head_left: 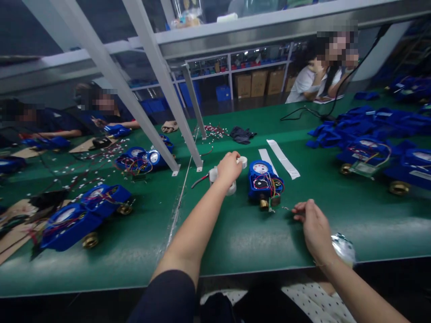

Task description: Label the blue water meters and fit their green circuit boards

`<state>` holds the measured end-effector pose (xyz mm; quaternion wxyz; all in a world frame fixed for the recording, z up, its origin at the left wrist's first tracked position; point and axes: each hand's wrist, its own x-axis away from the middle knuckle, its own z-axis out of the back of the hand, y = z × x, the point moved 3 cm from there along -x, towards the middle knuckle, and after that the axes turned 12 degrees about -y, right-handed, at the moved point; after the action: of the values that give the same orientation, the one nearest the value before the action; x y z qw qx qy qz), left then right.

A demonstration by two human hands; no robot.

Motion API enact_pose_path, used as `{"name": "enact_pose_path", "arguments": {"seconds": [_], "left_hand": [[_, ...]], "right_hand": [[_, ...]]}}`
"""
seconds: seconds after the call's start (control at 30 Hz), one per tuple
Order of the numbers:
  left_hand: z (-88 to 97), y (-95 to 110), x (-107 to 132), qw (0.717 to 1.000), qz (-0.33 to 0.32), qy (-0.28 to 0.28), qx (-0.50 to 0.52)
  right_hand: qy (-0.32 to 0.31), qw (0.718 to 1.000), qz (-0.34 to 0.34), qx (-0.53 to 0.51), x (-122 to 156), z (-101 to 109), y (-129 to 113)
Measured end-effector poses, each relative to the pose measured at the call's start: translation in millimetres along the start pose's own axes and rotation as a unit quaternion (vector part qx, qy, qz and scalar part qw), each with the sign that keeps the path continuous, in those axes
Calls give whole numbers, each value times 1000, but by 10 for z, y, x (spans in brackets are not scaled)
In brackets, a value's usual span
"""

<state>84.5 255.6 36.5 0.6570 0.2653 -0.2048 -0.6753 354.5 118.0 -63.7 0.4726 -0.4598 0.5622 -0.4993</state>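
Note:
My left hand (pixel 230 167) reaches forward over the table, its fingers closed at a small white roll (pixel 242 162) that looks like tape. Beneath and beside that hand lie more white round pieces (pixel 231 188), partly covered by it. To its right stands a blue water meter (pixel 261 179) with a white dial, exposed coloured wires, a small green circuit board (pixel 275 200) and a brass fitting (pixel 263 205). My right hand (pixel 314 229) hovers near the table's front, fingers loosely curled and thumb apart, with nothing visible in it.
White label strips (pixel 283 159) lie behind the meter. More blue meters (pixel 364 154) and blue parts are at right; others (pixel 89 211) stand at left. Metal posts (pixel 168 85) rise from the table (pixel 232 242). A shiny round object (pixel 343 248) sits by my right wrist. Co-workers sit beyond.

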Motion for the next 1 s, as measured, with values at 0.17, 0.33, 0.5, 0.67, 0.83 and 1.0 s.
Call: {"name": "enact_pose_path", "arguments": {"seconds": [0.17,0.33,0.5,0.67,0.83,1.0], "left_hand": [[-231,56,-293,998,11,-55,-12],[-112,128,-12,996,-44,-17,75],[-25,107,763,963,-95,-14,253],[-202,16,1342,910,-103,-77,394],[-361,121,1537,853,-109,-184,476],[-421,276,1718,825,-105,-279,481]], "right_hand": [[1,999,4,-32,-25,24,14],[20,998,11,-61,-35,84,38],[18,998,19,-64,-35,85,48],[11,998,59,-18,85,4,-168],[-69,984,138,84,385,-239,-712],[-124,955,189,193,605,-393,-1017]]}}
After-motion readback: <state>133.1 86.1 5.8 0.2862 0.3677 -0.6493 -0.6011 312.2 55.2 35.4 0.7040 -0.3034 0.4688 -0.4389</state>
